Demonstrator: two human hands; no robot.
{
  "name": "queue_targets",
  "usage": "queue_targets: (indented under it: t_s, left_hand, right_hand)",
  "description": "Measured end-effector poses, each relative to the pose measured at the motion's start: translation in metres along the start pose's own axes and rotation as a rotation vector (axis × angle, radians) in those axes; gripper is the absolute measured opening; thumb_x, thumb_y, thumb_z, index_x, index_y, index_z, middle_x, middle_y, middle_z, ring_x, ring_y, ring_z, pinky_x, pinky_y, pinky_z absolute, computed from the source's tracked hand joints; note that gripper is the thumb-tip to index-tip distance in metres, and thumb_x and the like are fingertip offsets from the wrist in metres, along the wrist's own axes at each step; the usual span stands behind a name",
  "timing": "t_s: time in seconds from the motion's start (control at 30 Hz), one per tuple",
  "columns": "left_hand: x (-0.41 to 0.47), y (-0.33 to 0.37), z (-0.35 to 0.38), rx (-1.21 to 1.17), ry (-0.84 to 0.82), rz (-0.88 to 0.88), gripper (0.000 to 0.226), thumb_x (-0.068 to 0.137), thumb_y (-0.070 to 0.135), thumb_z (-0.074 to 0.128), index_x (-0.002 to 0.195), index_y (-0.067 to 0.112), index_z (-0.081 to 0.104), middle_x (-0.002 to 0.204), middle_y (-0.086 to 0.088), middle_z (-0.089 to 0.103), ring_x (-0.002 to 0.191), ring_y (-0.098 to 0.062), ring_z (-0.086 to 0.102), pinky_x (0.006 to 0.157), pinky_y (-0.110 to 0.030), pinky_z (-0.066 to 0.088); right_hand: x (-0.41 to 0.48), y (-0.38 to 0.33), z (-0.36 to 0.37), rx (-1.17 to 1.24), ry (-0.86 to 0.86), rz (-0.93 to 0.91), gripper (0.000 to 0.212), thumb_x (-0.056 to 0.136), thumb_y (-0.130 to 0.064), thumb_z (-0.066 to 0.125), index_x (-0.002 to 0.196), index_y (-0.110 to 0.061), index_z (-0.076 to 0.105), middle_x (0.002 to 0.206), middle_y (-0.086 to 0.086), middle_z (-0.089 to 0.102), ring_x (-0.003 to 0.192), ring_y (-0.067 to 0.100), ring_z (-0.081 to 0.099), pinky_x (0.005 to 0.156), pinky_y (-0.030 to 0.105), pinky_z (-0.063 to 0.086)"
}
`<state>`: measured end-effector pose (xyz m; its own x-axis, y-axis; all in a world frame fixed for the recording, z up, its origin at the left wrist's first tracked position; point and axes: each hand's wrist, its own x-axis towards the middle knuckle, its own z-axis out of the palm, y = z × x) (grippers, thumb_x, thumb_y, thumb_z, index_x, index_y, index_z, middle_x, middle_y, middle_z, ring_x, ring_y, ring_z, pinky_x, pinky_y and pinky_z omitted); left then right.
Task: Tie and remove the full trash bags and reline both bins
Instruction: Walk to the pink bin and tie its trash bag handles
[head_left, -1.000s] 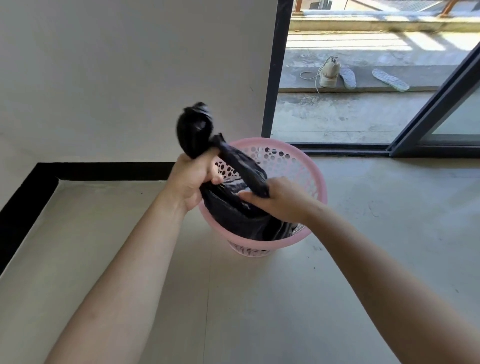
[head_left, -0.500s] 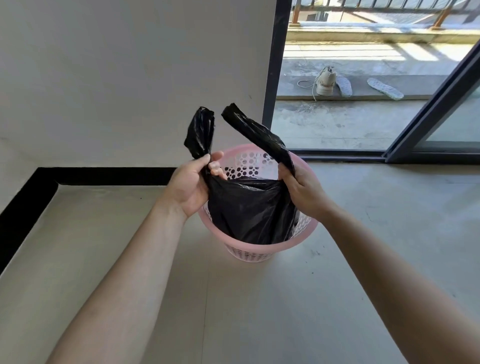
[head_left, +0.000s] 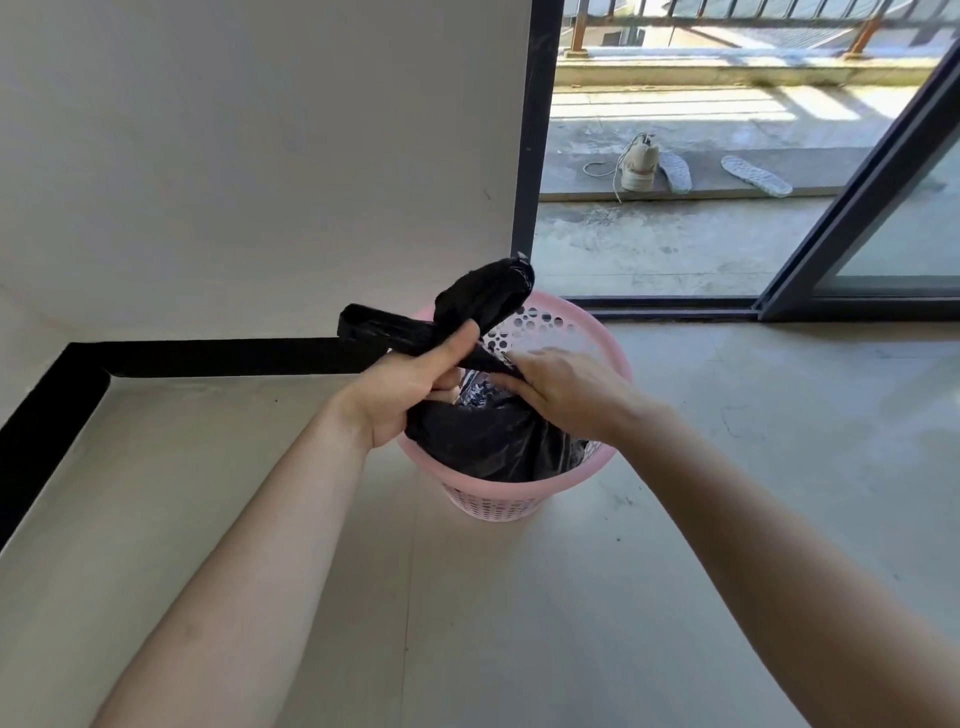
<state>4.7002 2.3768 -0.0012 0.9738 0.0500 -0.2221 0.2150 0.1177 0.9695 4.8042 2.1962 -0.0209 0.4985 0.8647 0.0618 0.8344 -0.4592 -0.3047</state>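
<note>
Black trash bag (head_left: 488, 447), seated in pink perforated bin (head_left: 621, 364) on the floor (head_left: 675, 571), not lifted: knot judged unfinished, crossed handles (head_left: 483, 301) gripped in left hand (head_left: 410, 389), right hand (head_left: 566, 389) pinching the lower strand; removal, relining and an unseen second bin outstanding.

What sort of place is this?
Probably a room in a home, beside a balcony: a sliding glass door, a sneaker and insoles outside near the railing, and a pink perforated bin holding a black trash bag.
</note>
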Motion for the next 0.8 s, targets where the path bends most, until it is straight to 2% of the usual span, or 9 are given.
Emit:
queue_targets:
  t_s: [0.07,0.1,0.23,0.3,0.37,0.47,0.57,0.7,0.8]
  left_hand:
    - [0.004,-0.002,-0.003,-0.117,0.028,-0.030,0.044,0.092,0.048,0.054,0.108,0.010,0.070,0.058,0.005,0.017,0.050,-0.010,0.014,0.049,-0.022,0.013]
    - [0.005,-0.003,-0.005,-0.142,0.027,-0.048,0.047,0.094,0.049,0.052,0.115,0.009,0.067,0.058,0.005,0.016,0.049,-0.009,0.013,0.049,-0.022,0.012]
    - [0.005,-0.005,-0.003,-0.242,-0.071,-0.068,0.046,0.098,0.046,0.047,0.119,0.009,0.064,0.058,0.004,0.020,0.046,-0.007,0.021,0.055,-0.023,0.017]
    - [0.006,-0.003,0.001,-0.344,-0.094,-0.071,0.047,0.098,0.048,0.045,0.116,0.009,0.063,0.061,0.003,0.025,0.051,-0.010,0.028,0.060,-0.022,0.031]
    - [0.007,-0.003,0.004,-0.378,-0.098,-0.062,0.045,0.098,0.047,0.045,0.112,0.009,0.064,0.060,0.004,0.030,0.054,-0.011,0.035,0.070,-0.028,0.043]
    - [0.008,-0.004,0.008,-0.307,-0.091,-0.062,0.042,0.098,0.042,0.050,0.109,0.006,0.068,0.059,0.004,0.035,0.056,-0.012,0.039,0.076,-0.034,0.043]
    - [0.007,-0.006,0.010,-0.213,-0.103,-0.090,0.043,0.098,0.040,0.051,0.111,0.003,0.069,0.061,0.002,0.040,0.057,-0.014,0.038,0.075,-0.034,0.040]
    - [0.008,-0.008,0.011,-0.288,-0.063,-0.106,0.038,0.097,0.036,0.054,0.114,0.006,0.069,0.078,-0.004,0.066,0.053,-0.011,0.043,0.067,-0.030,0.044]
    - [0.013,-0.011,0.004,-0.494,0.030,-0.091,0.036,0.093,0.031,0.058,0.119,0.007,0.066,0.099,-0.011,0.073,0.053,-0.008,0.050,0.060,-0.025,0.050]
  right_hand:
    - [-0.001,0.000,-0.001,0.051,-0.041,0.060,0.036,0.102,-0.051,0.036,0.079,-0.024,0.039,0.069,-0.010,0.047,0.068,0.020,0.052,0.065,0.035,0.040]
    - [-0.001,0.002,0.000,0.077,-0.057,0.094,0.037,0.101,-0.054,0.038,0.076,-0.026,0.037,0.068,-0.010,0.047,0.067,0.019,0.052,0.064,0.034,0.037]
    - [-0.004,0.017,0.002,0.210,-0.124,0.231,0.049,0.091,-0.065,0.048,0.072,-0.020,0.045,0.068,-0.002,0.054,0.065,0.018,0.052,0.059,0.031,0.038]
    - [-0.009,0.024,0.001,0.257,-0.182,0.316,0.056,0.084,-0.072,0.051,0.074,-0.017,0.051,0.069,-0.001,0.056,0.067,0.020,0.054,0.061,0.032,0.041]
    - [-0.014,0.026,-0.006,0.390,-0.201,0.350,0.055,0.080,-0.073,0.053,0.083,-0.018,0.058,0.077,-0.001,0.062,0.073,0.020,0.059,0.066,0.032,0.047]
    - [-0.014,0.017,-0.023,0.726,-0.032,0.293,0.063,0.080,-0.072,0.046,0.115,-0.021,0.061,0.110,0.001,0.067,0.097,0.010,0.064,0.085,0.027,0.053]
    - [-0.002,0.006,-0.038,0.992,0.150,0.276,0.070,0.086,-0.075,0.044,0.130,-0.022,0.056,0.110,-0.007,0.063,0.084,0.005,0.063,0.073,0.024,0.049]
    - [0.007,-0.007,-0.042,1.050,0.414,0.235,0.029,0.097,-0.029,0.063,0.101,-0.002,0.073,0.067,-0.002,0.063,0.055,0.006,0.054,0.055,0.019,0.046]
    - [0.007,-0.005,-0.029,1.024,0.435,0.269,0.011,0.092,-0.024,0.070,0.091,-0.016,0.078,0.072,0.003,0.070,0.061,0.012,0.063,0.068,0.027,0.058]
